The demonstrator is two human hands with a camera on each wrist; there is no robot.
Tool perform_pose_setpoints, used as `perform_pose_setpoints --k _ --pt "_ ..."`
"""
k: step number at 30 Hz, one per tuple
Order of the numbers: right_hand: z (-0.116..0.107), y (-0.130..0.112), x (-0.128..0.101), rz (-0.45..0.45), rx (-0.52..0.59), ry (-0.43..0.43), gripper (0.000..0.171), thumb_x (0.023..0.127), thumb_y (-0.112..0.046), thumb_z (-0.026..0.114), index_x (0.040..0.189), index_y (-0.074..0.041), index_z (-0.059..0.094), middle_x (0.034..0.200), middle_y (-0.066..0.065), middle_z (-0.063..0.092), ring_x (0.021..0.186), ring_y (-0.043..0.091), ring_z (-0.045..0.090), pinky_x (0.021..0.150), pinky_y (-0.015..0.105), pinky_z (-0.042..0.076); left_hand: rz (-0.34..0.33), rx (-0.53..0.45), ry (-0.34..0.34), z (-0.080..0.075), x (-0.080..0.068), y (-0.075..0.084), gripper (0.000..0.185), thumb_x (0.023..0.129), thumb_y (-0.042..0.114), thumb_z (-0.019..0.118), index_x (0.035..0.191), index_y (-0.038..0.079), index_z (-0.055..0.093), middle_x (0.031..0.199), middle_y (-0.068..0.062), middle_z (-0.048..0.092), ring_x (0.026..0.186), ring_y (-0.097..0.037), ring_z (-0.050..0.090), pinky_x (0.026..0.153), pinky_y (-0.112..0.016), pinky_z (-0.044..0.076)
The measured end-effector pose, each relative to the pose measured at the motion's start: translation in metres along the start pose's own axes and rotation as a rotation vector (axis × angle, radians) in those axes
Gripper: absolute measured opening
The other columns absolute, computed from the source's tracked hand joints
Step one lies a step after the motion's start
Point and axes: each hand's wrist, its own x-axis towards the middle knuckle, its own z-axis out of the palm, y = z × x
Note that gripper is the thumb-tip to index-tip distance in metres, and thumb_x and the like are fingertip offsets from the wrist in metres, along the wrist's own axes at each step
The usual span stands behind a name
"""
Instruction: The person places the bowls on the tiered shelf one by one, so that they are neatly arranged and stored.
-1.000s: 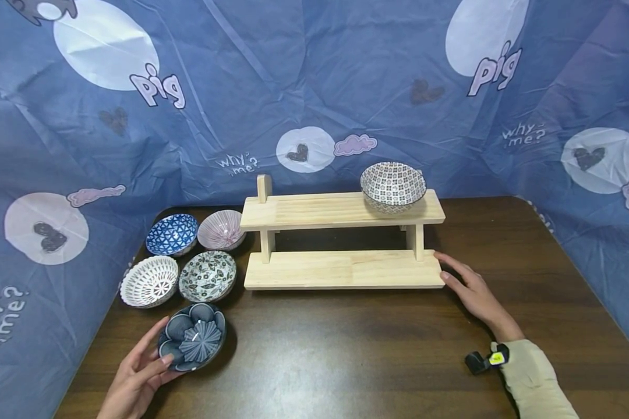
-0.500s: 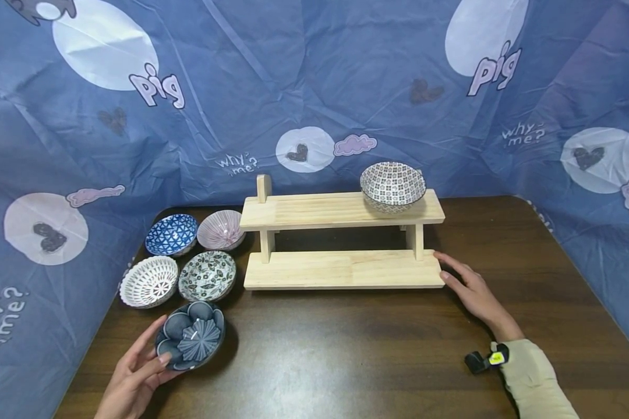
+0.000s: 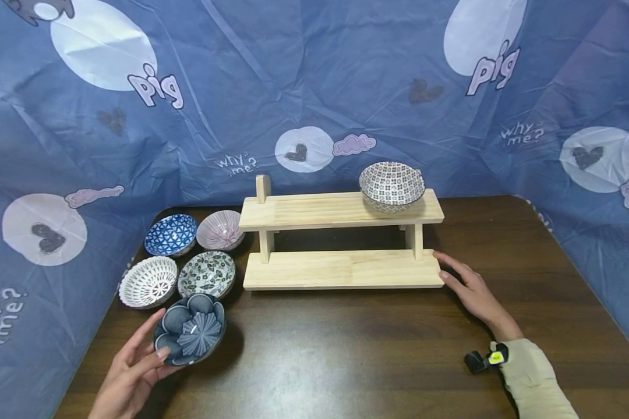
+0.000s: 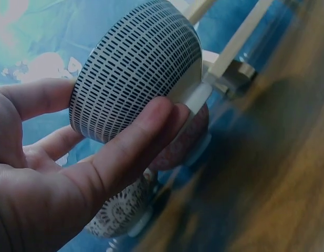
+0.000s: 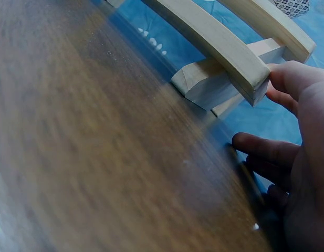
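Left hand (image 3: 131, 369) grips the blue flower-pattern bowl (image 3: 190, 328), tilted at table's 7 o'clock, thumb on rim; right hand (image 3: 472, 291) flat, fingers relaxed against wooden rack (image 3: 340, 233); risk: shallow hold slips, bowl knocks the leaf-pattern bowl (image 3: 207, 274) at its 12.

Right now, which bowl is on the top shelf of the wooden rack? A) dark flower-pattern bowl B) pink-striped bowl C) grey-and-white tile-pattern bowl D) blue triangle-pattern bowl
C: the grey-and-white tile-pattern bowl sits at the right end of the wooden rack top shelf, while the left hand holds the dark flower-pattern bowl low over the table and the other bowls stand on the table left of the rack.
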Motion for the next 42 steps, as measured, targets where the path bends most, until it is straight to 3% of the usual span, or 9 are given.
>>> perform_pose_setpoints --k 7,11,18,22,33,42 --pt "0.000 -0.001 0.000 0.000 0.001 -0.001 0.047 0.105 -0.027 0.051 0.150 -0.016 0.046 0.154 0.020 0.046 0.128 -0.022 0.028 0.111 0.067 0.030 -0.025 0.029 0.051 0.009 0.008 0.007 0.069 0.099 -0.018 0.021 0.160 0.015 0.025 0.142 -0.009 0.060 0.123 -0.024 0.064 0.096 -0.042 0.060" --pt "0.000 0.000 0.000 0.003 0.000 -0.001 0.047 0.105 -0.027 0.051 0.150 -0.015 0.046 0.154 0.020 0.046 0.129 -0.022 0.028 0.111 0.067 0.030 -0.007 0.005 0.027 0.013 0.013 0.010 0.068 0.099 -0.018 0.020 0.159 0.014 0.026 0.141 -0.012 0.059 0.123 -0.027 0.065 0.097 -0.044 0.059" --pt "0.000 0.000 0.000 0.010 0.003 -0.007 0.048 0.105 -0.029 0.050 0.151 -0.015 0.045 0.154 0.020 0.045 0.129 -0.021 0.028 0.112 0.068 0.030 0.014 -0.161 -0.045 0.017 0.023 0.012 0.070 0.097 -0.019 0.012 0.158 0.012 0.029 0.147 -0.013 0.053 0.128 -0.032 0.060 0.101 -0.048 0.056" --pt "0.000 0.001 0.000 0.010 0.004 -0.008 0.048 0.105 -0.029 0.050 0.151 -0.015 0.045 0.154 0.020 0.045 0.130 -0.021 0.028 0.112 0.068 0.029 0.022 -0.205 -0.075 0.020 0.029 0.014 0.070 0.097 -0.020 0.011 0.158 0.010 0.027 0.152 -0.012 0.049 0.132 -0.032 0.058 0.103 -0.050 0.055" --pt "0.000 0.000 0.000 0.012 0.011 -0.018 0.048 0.106 -0.029 0.050 0.151 -0.014 0.044 0.156 0.019 0.044 0.132 -0.018 0.029 0.113 0.069 0.028 0.009 -0.173 -0.066 0.032 0.047 0.020 0.067 0.098 -0.019 0.014 0.156 0.010 0.033 0.143 -0.019 0.057 0.126 -0.034 0.062 0.101 -0.050 0.056" --pt "0.000 0.000 0.001 0.016 -0.001 -0.014 0.048 0.106 -0.029 0.050 0.151 -0.014 0.044 0.155 0.019 0.044 0.134 -0.015 0.030 0.113 0.069 0.029 0.020 -0.106 -0.017 0.042 0.058 0.027 0.064 0.099 -0.017 0.018 0.154 0.011 0.036 0.133 -0.017 0.064 0.117 -0.031 0.068 0.096 -0.048 0.059"
